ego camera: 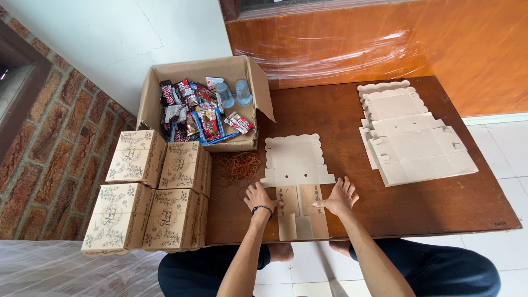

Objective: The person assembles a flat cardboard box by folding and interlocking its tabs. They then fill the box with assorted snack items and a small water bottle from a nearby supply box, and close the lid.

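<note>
A flat, die-cut cardboard box blank (pixel 294 162) with a scalloped edge lies on the brown wooden table (pixel 341 110) in front of me. My left hand (pixel 258 197) presses on its near left flap, and a dark bracelet circles that wrist. My right hand (pixel 341 197) rests on the near right flap, fingers spread. The blank's near end hangs slightly over the table's front edge.
A stack of more flat blanks (pixel 410 137) lies at the right. An open carton (pixel 203 110) with snack packets and water cups stands at the back left. Rubber bands (pixel 237 166) are piled near it. Several folded decorated boxes (pixel 151 192) sit at the left.
</note>
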